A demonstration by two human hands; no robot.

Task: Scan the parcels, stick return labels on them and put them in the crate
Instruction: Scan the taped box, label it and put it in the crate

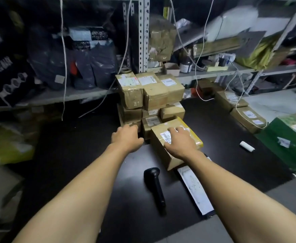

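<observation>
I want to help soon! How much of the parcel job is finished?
Hardly any looks done. The right hand rests on one tilted parcel; the left hand reaches toward the stack of parcels that remains. The scanner lies untouched on the table. No crate is clearly visible.

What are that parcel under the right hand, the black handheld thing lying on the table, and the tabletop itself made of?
The parcel looks like brown cardboard wrapped in glossy clear tape, with a white paper label and a yellow edge. The scanner seems to be matte black plastic, with a smooth moulded shape. The table has a smooth dark top with a faint sheen, possibly laminate.
</observation>
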